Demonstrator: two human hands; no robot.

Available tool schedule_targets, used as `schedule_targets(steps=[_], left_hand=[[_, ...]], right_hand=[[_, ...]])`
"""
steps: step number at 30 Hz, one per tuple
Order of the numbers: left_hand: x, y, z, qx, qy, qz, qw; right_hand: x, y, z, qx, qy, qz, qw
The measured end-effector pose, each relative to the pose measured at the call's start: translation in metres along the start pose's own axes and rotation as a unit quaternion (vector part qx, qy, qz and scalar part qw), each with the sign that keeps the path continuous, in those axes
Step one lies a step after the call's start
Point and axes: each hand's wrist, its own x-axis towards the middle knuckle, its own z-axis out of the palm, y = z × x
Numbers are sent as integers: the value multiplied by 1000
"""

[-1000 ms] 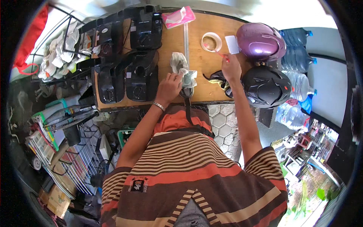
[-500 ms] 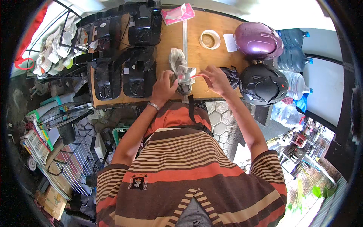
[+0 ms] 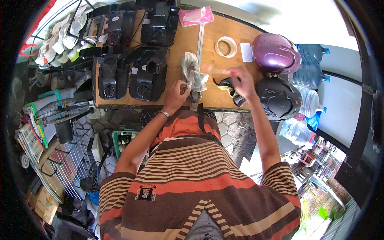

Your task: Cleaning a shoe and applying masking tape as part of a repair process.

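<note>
A grey shoe-like item (image 3: 195, 96), mostly covered by a crumpled whitish sheet (image 3: 197, 80), lies on the wooden table near its front edge. My left hand (image 3: 177, 95) grips its left side with thumb and fingertips. Farther right, my right hand (image 3: 243, 83) is raised over the table and smeared by motion. Its fingers are closed on a thin reddish stick (image 3: 222, 71), whose far end blurs out to the left. Under that hand sits a dark bundle with a yellowish part (image 3: 230, 87), its kind unclear.
Several black machines with dials (image 3: 148, 76) fill the table's left side. A round white tub (image 3: 225, 47), a white card (image 3: 246, 52) and a pink tissue pack (image 3: 196, 16) lie farther back. A purple helmet (image 3: 276, 53) and a black helmet (image 3: 279, 99) stand at right, beside large water bottles (image 3: 311, 55).
My right hand has moved right and away from the sheet with the reddish stick, now over the dark bundle. My left hand stays at the shoe-like item. The whole view has shifted slightly.
</note>
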Motion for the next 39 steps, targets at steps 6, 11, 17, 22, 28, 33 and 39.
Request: schedule_targets(steps=[6,11,17,22,28,33,39], left_hand=[[-9,7,5,-31,-57,-15,998],[-17,14,11,113,-54,117,985],[-24,42,16,275,-80,104,953],[-13,72,22,360,-117,58,924],[-21,78,-9,344,-117,14,932],[-24,56,-53,348,-144,-97,921],[-30,40,-64,299,-104,-61,947]], right_hand=[[41,111,-14,-272,-16,212,938],[43,113,-17,-299,-44,215,929],[19,0,1,-154,-5,28,988],[20,-29,34,-102,-172,-70,977],[34,-41,5,-248,-209,-123,938],[44,-52,14,-195,-188,-149,951],[32,-43,22,-239,-256,-169,921]])
